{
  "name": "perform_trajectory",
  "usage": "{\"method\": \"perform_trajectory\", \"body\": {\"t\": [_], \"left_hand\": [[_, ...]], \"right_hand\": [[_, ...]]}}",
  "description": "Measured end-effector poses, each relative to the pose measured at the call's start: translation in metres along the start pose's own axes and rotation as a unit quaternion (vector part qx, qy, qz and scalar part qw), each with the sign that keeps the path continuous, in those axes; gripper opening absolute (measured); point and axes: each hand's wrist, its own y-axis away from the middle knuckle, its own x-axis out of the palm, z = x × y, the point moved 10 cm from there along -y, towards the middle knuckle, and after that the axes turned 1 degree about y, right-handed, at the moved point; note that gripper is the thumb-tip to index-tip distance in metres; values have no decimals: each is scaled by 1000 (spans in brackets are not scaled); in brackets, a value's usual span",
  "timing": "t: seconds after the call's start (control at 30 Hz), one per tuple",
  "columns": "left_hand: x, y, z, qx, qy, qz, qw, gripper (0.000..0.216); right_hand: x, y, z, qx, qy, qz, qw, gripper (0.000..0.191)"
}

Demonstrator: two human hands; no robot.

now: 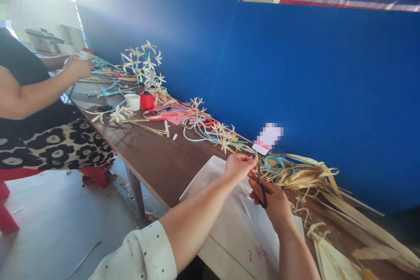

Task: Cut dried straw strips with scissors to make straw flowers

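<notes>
My right hand (271, 203) grips a pair of black-handled scissors (263, 197), with the blades pointing up and away from me. Just left of the blades, my left hand (239, 168) is closed in a pinch; whatever sits between its fingertips is too small to make out. Both hands are above a shallow white box (226, 227), which has a few pale scraps in it and red handwriting on its near side. Beyond my right hand lies a heap of dried corn husks (305, 177) with a blue ribbon (274, 164) among them.
Husk flowers on blue stems (200, 129), a red thread spool (146, 100) and a white cup (132, 102) stand along the brown table (147, 157). A blue partition (295, 74) runs behind it. At left, another person (36, 92) works with their hands raised.
</notes>
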Motion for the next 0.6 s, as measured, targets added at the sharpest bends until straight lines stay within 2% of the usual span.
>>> {"method": "perform_trajectory", "body": {"t": [0.4, 0.5, 0.6], "left_hand": [[1, 2, -4, 8, 10, 2, 1000, 15], [1, 0, -5, 28, -1, 5, 1000, 17], [8, -1, -5, 61, -29, 35, 997, 20]], "right_hand": [[-1, -1, -3, -4, -41, -10, 999, 43], [-19, -3, -11, 3, -108, -78, 991, 44], [-39, -2, -16, -5, -199, -153, 968, 48]]}}
